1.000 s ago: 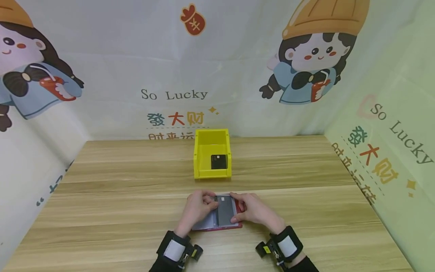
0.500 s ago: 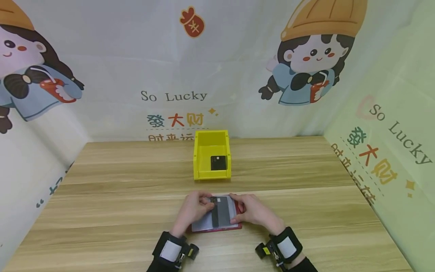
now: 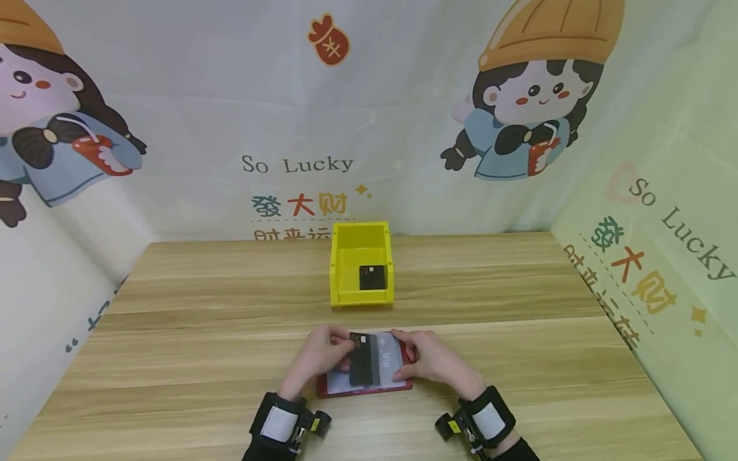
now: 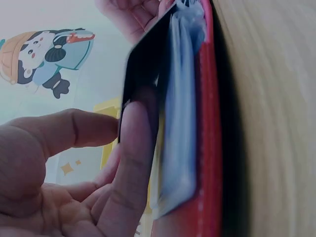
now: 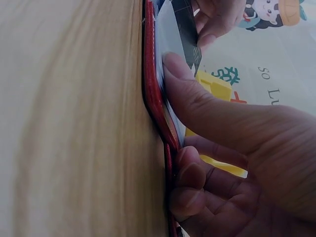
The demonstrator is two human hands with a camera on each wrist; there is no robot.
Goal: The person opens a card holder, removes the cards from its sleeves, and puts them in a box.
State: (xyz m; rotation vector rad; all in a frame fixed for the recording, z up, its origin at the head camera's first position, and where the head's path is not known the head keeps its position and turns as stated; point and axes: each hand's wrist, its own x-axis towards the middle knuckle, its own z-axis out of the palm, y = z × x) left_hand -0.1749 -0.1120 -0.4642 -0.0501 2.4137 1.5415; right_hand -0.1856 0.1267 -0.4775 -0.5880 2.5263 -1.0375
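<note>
A red card holder (image 3: 324, 387) with translucent sleeves lies open on the table in the head view. My left hand (image 3: 321, 353) pinches the left edge of a black card (image 3: 360, 368) marked VIP between thumb and a finger. This card (image 4: 143, 64) tilts up off the sleeves (image 4: 178, 118) in the left wrist view, its right part overlapped by a grey-looking sleeve strip in the head view. On the holder's right side, my right hand (image 3: 431, 358) grips the red cover and sleeves, thumb (image 5: 180, 69) on top and fingers curled at the edge.
A yellow bin (image 3: 362, 298) stands behind the holder, with another black card (image 3: 373, 278) lying inside. The wooden table (image 3: 219, 307) ends at a printed cloth backdrop (image 3: 403, 128) at the back and sides.
My left hand has moved left with the black card, uncovering more of the pale sleeve with Vip lettering on the right. The right hand keeps its hold on the holder.
</note>
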